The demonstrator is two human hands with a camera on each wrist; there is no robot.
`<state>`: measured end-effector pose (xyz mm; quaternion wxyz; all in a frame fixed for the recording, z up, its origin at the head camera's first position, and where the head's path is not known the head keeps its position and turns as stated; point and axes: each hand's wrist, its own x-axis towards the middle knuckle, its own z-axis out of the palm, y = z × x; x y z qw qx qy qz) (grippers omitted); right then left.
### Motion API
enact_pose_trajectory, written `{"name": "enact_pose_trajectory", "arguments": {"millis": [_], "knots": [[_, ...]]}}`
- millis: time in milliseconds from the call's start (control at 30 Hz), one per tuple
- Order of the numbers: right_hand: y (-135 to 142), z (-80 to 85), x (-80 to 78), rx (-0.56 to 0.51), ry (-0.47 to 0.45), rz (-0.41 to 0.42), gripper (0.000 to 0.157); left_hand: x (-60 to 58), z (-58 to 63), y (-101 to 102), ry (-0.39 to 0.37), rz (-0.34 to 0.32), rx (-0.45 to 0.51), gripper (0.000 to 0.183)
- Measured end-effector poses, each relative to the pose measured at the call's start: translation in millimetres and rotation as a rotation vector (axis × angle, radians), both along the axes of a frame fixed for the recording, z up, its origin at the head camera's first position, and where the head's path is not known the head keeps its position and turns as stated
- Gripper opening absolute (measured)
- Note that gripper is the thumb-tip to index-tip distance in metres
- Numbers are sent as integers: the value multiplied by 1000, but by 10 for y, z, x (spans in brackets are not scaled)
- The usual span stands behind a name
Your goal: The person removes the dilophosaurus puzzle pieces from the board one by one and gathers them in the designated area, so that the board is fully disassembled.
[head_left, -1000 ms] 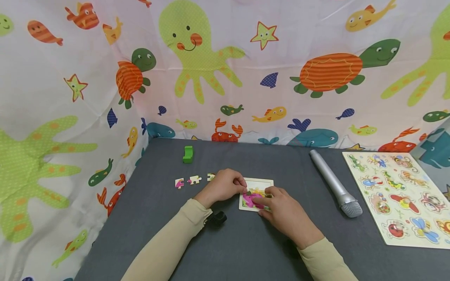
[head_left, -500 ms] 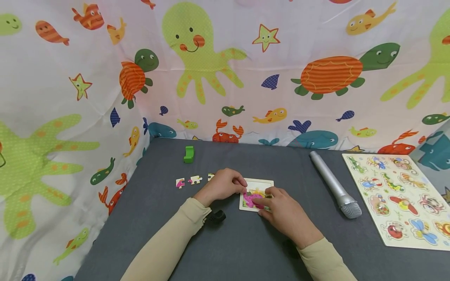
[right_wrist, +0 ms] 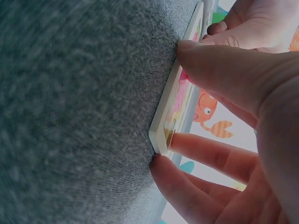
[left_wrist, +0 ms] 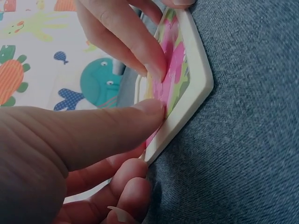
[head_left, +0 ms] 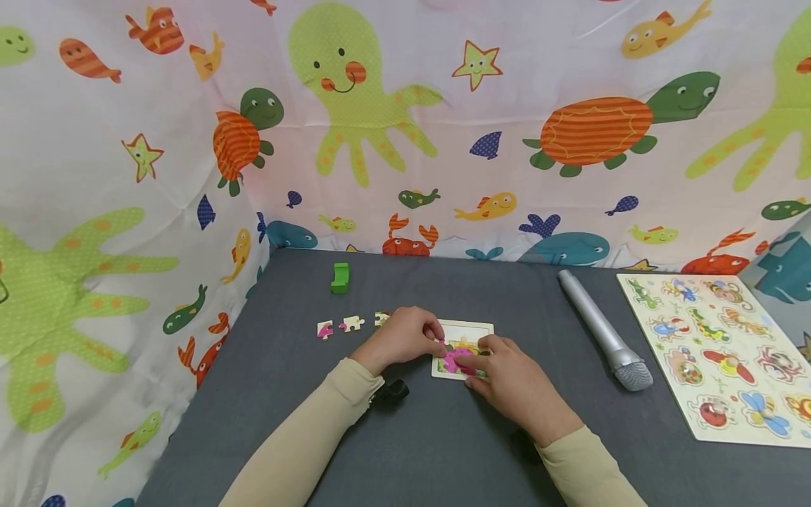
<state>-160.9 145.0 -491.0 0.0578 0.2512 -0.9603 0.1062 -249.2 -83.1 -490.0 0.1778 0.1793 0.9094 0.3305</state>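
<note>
A small framed jigsaw puzzle (head_left: 465, 329) lies on the table, its near part filled with pink, yellow and green pieces. At its left side my left hand (head_left: 407, 338) pinches a pink puzzle piece, largely hidden by the fingers; in the left wrist view the thumb (left_wrist: 152, 109) lies over pink. My right hand (head_left: 510, 377) holds the frame from the right. Its thumb (right_wrist: 191, 49) is on the near edge, another finger (right_wrist: 166, 165) touches the corner, and the index fingertip rests on the pink picture. Loose puzzle pieces (head_left: 351, 324) lie left of my left hand.
A green block (head_left: 340, 278) stands at the back left. To the right lie a silver microphone (head_left: 602, 327) and a large insect peg-puzzle board (head_left: 716, 352). Sea-animal cloth (head_left: 431, 155) hangs behind and left of the dark table (head_left: 443, 451).
The left hand's fingertips have shifted slightly at the frame's left side, and a bit of pink now shows by them. The right hand stays in place on the frame.
</note>
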Motion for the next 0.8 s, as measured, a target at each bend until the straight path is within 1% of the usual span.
{"name": "enact_pose_trajectory", "arguments": {"millis": [233,400,500,633,800], "knots": [[6,-5,3,3,-7,11,37,15,4,8,15,-1,23,20],[15,-7,-2,4,-5,28,38,18,16,15,23,-7,56,17],[17,-10,-13,4,0,37,39,10,9,10,10,-1,77,14],[14,-4,-24,2,1,40,39,-12,-14,-3,-1,0,77,8],[7,11,-24,-1,-13,33,39,-14,2,-13,-7,-3,72,7]]}}
